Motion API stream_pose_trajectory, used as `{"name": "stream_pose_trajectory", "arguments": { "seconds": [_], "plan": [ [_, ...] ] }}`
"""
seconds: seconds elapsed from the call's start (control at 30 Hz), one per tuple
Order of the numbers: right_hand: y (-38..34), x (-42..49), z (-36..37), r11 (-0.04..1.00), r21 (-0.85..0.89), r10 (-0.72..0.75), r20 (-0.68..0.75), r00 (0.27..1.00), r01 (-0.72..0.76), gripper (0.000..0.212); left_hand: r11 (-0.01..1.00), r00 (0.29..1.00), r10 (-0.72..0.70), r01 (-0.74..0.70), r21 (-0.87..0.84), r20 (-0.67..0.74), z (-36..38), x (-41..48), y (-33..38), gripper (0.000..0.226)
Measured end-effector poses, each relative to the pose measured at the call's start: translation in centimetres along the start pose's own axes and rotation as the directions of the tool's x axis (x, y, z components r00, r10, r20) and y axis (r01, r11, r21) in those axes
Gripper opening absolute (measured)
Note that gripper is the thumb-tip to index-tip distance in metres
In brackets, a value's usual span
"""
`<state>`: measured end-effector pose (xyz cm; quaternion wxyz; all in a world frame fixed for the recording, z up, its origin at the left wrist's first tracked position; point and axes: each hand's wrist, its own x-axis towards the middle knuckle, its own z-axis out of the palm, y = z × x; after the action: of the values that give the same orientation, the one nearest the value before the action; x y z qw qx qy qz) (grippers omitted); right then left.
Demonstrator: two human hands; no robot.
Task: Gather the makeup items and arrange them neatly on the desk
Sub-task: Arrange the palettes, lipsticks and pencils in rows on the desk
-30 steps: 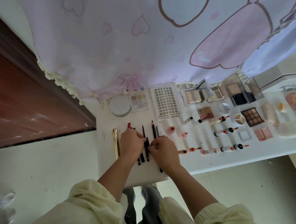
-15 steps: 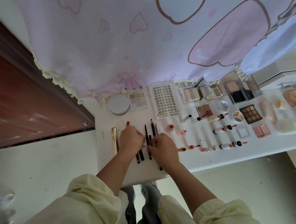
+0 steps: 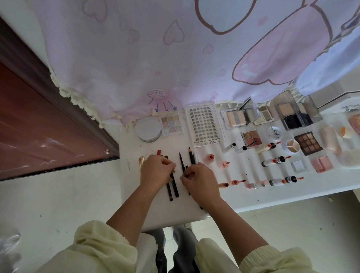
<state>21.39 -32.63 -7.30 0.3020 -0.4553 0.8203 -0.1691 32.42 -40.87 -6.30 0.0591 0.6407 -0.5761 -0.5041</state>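
1. Hands shifted: over the last second your left hand (image 3: 156,170) and right hand (image 3: 199,183) drew slightly apart, baring the black eyeliner pencil (image 3: 182,162) between them.
2. That read as you spacing out the row at the left end of the white desk (image 3: 170,215); sorting looked nearly done.
3. Your left fingers curled over the dark pencils (image 3: 172,190); your right fingertips (image 3: 188,176) pinched the eyeliner's near end.
4. The pencils lay near-to-far, tips toward the curtain (image 3: 178,73).
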Motion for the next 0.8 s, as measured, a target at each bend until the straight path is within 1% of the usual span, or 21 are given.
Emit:
{"name": "stream_pose_trajectory", "arguments": {
  "seconds": [0.07,0.2,0.3,0.37,0.5,0.57,0.67,0.73,0.8],
  "plan": [
    [-0.4,0.1,0.5,1.0,0.005,-0.007,0.05,0.999,0.006,0.016,0.999,0.999,0.024,-0.023,0.031,-0.043,-0.5,-0.5,-0.7,0.017],
    [-1.4,0.0,1.2,0.997,-0.074,0.047,0.141,0.989,-0.037,0.019,0.995,0.999,0.024,-0.02,0.096,-0.048,-0.5,-1.1,-1.8,0.012],
    [-1.8,0.0,1.3,0.99,-0.125,0.086,0.158,0.984,-0.067,0.017,0.986,0.998,0.047,-0.038,0.16,-0.047,-0.2,-1.3,-2.0,0.017],
    [-2.0,0.0,1.3,0.988,-0.128,0.111,0.172,0.979,-0.089,0.017,0.984,0.998,0.045,-0.036,0.175,-0.05,-0.1,-1.4,-1.9,0.02],
    [-2.1,-0.1,1.0,0.986,-0.103,0.147,0.179,0.973,-0.131,0.032,0.986,0.999,0.03,-0.023,0.167,-0.043,-0.2,-1.6,-1.5,0.023],
    [-1.9,-0.1,0.8,0.987,-0.029,0.16,0.185,0.969,-0.158,0.028,0.993,0.999,0.038,-0.036,0.113,-0.014,-0.2,-1.7,-1.3,0.027],
    [-1.5,-0.5,0.3,0.969,0.169,0.142,0.209,0.968,-0.179,0.02,0.996,0.998,0.041,-0.038,-0.076,0.046,-0.5,-1.8,-0.8,0.025],
    [-1.2,-0.7,-0.5,0.941,0.281,0.119,0.239,0.964,-0.186,0.016,0.976,0.995,0.025,-0.003,-0.217,0.097,-0.9,-2.0,-0.6,0.022],
    [-1.0,-1.0,-1.3,0.903,0.379,0.096,0.283,0.954,-0.203,0.011,0.955,0.992,0.007,0.03,-0.294,0.123,-1.3,-2.1,-0.4,0.019]
  ]
}}
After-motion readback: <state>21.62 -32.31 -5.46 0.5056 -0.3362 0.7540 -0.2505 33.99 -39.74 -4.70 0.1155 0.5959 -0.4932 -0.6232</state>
